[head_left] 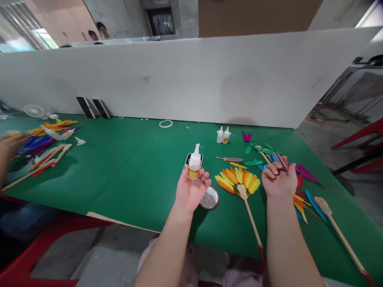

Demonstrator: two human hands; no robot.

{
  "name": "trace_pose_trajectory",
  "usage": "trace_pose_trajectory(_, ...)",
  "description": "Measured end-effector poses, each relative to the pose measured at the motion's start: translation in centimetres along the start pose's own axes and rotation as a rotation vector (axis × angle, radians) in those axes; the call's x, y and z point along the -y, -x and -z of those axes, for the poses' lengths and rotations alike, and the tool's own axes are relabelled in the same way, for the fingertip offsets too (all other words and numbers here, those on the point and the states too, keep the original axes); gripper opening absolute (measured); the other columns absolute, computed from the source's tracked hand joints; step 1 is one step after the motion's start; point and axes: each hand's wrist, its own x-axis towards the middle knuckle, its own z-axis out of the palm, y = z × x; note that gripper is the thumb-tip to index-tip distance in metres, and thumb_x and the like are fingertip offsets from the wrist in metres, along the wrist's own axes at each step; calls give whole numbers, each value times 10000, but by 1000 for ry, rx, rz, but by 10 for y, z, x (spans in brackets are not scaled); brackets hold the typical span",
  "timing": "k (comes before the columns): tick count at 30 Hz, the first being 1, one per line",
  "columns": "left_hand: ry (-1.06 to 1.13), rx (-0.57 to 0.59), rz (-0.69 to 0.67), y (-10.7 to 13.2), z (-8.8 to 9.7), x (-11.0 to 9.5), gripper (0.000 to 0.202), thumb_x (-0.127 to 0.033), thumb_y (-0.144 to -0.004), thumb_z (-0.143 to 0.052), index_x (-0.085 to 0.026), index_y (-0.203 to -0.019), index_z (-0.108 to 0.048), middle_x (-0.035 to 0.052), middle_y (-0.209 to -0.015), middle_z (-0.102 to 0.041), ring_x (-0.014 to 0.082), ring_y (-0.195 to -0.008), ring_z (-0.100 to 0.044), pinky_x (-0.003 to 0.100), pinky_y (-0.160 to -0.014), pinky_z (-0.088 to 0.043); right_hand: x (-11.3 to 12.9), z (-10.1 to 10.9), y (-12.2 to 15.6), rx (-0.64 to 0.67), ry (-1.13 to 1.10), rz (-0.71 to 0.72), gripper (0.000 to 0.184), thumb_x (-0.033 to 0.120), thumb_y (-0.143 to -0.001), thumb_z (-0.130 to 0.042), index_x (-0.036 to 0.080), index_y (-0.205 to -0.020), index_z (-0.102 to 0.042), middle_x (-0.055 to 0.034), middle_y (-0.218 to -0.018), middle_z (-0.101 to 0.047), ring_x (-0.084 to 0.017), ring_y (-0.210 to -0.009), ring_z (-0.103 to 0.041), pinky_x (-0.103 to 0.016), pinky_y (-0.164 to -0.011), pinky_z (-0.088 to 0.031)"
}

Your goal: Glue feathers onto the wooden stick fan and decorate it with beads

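My left hand (193, 189) is closed around a small white glue bottle (195, 164) with a yellow label, its nozzle pointing up. Behind the bottle, a phone (187, 160) lies on the table. Beside my left wrist sits a small dish (209, 198) of grey bits. My right hand (279, 179) is palm up with curled fingers; a slim pinkish thing (281, 161) sticks out of it, its kind unclear. Between the hands lies a fan of yellow and orange feathers (237, 181) on a wooden handle (253, 221). Loose coloured feathers (308, 174) lie around my right hand.
Two glue bottles (223, 135) stand toward the back of the green table (134, 167). A white board (179, 79) rises behind. On the right rests another wooden handle (341, 227). At left, another person's hand (12, 143) is near feathers and handles; two phones (93, 108) lean on the board.
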Motion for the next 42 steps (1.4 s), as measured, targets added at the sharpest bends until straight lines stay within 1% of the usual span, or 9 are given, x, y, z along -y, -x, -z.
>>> trace_pose_trajectory(4,-10,-2,44,-3,1,4,332,-384,-894,-370,-135,-871,-588,10,-634,-537,113,-601,-543,237,-561,-428,-2,-13,6,54,73,0,250,428,-822,-508,205,-894,-593,53,-615,-481,-32,-470,-429,-119,-357,-313)
trace_pose_trajectory(9,-33,16,79,-5,3,7,400,-409,-910,-311,-131,-849,-593,-17,-513,-476,98,-499,-488,235,-520,-404,-3,-19,9,58,152,-33,293,479,-837,-457,250,-918,-621,34,-681,-565,-36,-492,-446,-116,-367,-314)
trace_pose_trajectory(13,-50,9,74,-7,6,7,435,-465,-894,-332,-134,-948,-610,-23,-490,-486,99,-497,-497,245,-544,-436,-6,-20,10,23,231,-42,351,529,-841,-399,285,-952,-626,18,-767,-634,-49,-509,-477,-137,-369,-324)
trace_pose_trajectory(20,-90,-15,-21,-11,6,7,471,-555,-836,-401,-153,-717,-616,20,-611,-600,185,-837,-624,394,-888,-461,-28,-28,21,172,329,-174,424,594,-797,-428,263,-968,-633,0,-802,-682,-72,-515,-532,-164,-367,-360)
trace_pose_trajectory(24,-132,-45,-77,-13,4,7,464,-550,-821,-436,-141,-708,-625,90,-950,-655,244,-1109,-547,404,-947,-433,-47,-33,33,303,407,-332,484,617,-788,-418,234,-991,-633,-26,-784,-694,-95,-488,-547,-190,-351,-374)
trace_pose_trajectory(28,-128,8,-74,-13,1,9,470,-565,-807,-450,-144,-686,-622,94,-1000,-648,276,-1164,-510,430,-957,-427,-57,-34,42,412,439,-486,508,618,-775,-438,234,-1060,-610,-31,-785,-699,-105,-456,-542,-209,-338,-383)
trace_pose_trajectory(34,-109,69,-77,-13,-3,14,524,-568,-841,-372,-140,-700,-638,100,-963,-671,235,-1079,-579,381,-949,-449,-60,-34,48,445,402,-581,402,556,-793,-443,219,-940,-604,18,-579,-632,-87,-355,-466,-195,-324,-323)
trace_pose_trajectory(38,-101,45,-81,-11,-1,12,561,-568,-861,-311,-143,-704,-642,65,-767,-683,159,-794,-670,329,-857,-512,-63,-38,53,469,371,-608,239,474,-776,-499,237,-808,-502,67,-473,-541,-80,-305,-395,-180,-311,-280)
trace_pose_trajectory(42,-89,-25,-130,-8,0,3,580,-585,-858,-289,-153,-670,-626,28,-645,-643,107,-622,-650,265,-750,-545,-58,-41,52,464,381,-592,180,414,-793,-480,247,-754,-425,101,-404,-434,-69,-276,-291,-167,-298,-222)
